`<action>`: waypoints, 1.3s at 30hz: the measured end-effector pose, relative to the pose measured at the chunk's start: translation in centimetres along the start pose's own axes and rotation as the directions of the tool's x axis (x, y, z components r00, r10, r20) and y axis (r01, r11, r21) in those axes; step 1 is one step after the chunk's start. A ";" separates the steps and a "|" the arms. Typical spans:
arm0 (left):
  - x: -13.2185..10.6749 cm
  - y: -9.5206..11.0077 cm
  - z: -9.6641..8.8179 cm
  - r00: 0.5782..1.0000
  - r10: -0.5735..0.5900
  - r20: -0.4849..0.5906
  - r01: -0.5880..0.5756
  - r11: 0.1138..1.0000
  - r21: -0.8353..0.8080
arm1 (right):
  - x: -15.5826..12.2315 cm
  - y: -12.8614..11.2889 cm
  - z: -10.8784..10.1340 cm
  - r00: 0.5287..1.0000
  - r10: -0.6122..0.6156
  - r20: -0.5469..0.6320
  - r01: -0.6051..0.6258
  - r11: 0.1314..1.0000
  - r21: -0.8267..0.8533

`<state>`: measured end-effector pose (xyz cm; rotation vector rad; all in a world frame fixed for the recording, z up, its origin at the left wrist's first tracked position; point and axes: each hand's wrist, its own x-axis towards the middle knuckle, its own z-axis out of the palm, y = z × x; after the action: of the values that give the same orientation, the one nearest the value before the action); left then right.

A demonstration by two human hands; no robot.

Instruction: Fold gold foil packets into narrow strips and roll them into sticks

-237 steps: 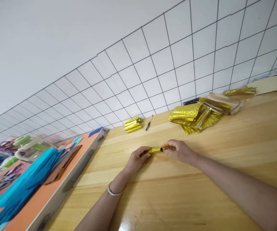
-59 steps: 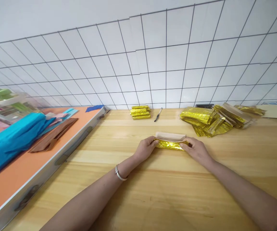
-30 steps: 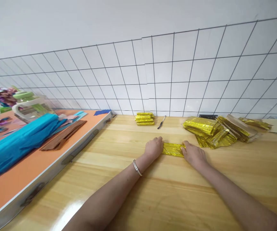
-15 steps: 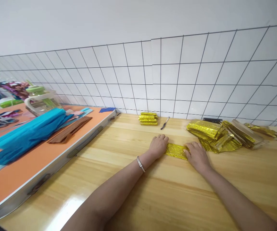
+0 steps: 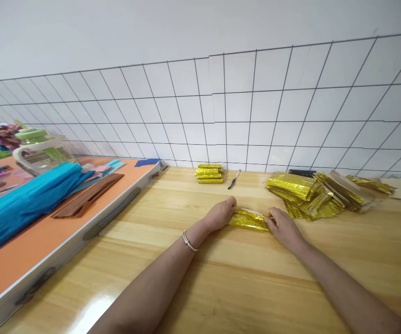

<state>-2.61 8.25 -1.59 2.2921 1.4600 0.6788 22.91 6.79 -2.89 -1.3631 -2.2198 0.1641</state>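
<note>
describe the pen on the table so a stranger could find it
On the wooden table, look along the back edge below the gridded wall. Between the small neat gold stack and the big loose gold pile lies the pen: thin and dark, not gold.

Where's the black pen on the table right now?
In the head view the pen lies near the far edge of the table, just right of the small gold foil stack and left of the big pile.

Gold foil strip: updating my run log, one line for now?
left hand: pinching gold foil strip, left end | right hand: pinching right end | surface: wooden table
</note>
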 end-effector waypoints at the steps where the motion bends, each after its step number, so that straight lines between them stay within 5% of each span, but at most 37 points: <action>1: -0.2 0.2 -0.2 1.000 0.008 -0.014 -0.008 1.000 -0.028 | -0.1 0.0 -0.2 1.000 -0.005 -0.024 0.005 1.000 0.008; 10: -0.5 0.9 -1.1 0.986 0.120 -0.119 -0.149 0.947 -0.284 | -0.3 0.0 -1.7 0.973 -0.030 -0.230 0.068 0.985 0.161; 20: 0.1 0.4 -0.1 0.977 -0.014 -0.212 -0.125 0.772 -0.623 | -0.5 -0.1 -1.5 0.963 0.234 -0.135 -0.141 0.862 0.487; 29: 0.3 -0.1 0.8 0.977 -0.079 -0.197 -0.100 0.647 -0.756 | -0.6 -0.3 -2.0 0.960 0.262 -0.097 -0.176 0.837 0.517; 39: 0.2 0.4 0.6 0.969 -0.126 -0.213 -0.088 0.628 -0.773 | -0.5 0.4 -1.4 0.952 0.288 -0.106 -0.196 0.837 0.511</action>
<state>-1.88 8.19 -1.84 1.5231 0.9594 1.3259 24.06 6.33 -1.99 -1.2964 -1.6853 0.6346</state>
